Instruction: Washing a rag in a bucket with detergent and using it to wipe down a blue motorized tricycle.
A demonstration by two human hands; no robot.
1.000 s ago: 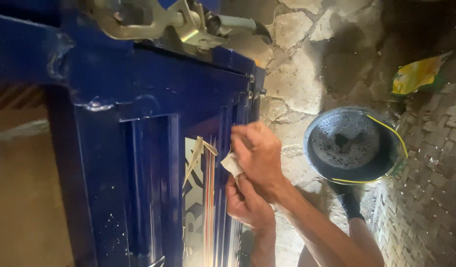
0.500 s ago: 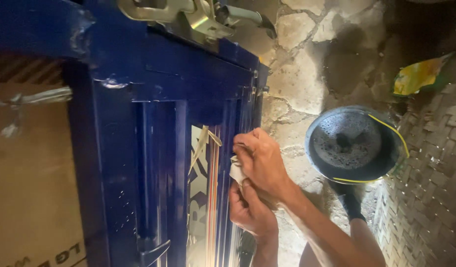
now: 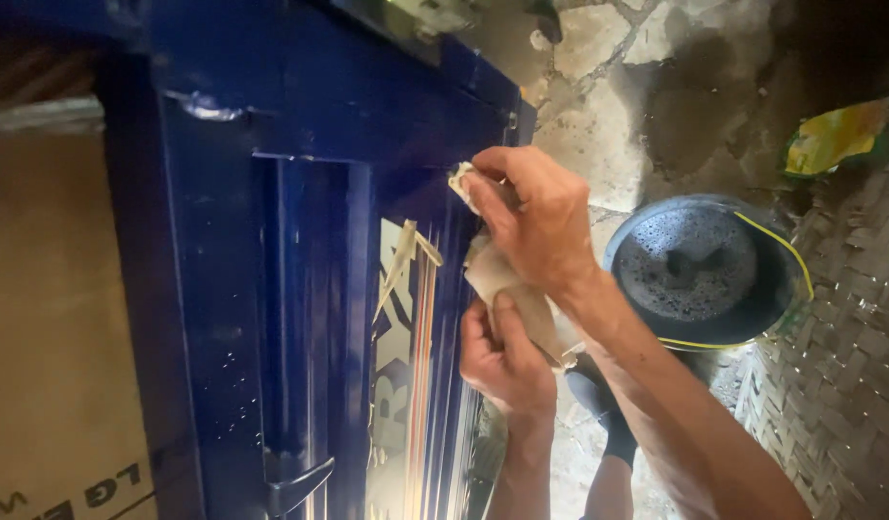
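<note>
Two hands on one cloth against blue frame. Our right hand, now higher than half second ago, pinches cloth's top; left hand grips bottom end. We judge wiping moves upward. Dark bowl on floor nearby.

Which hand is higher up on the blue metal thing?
The right hand, pressing the top end of the pale cloth on the blue frame. The left hand grips the cloth lower down.
</note>
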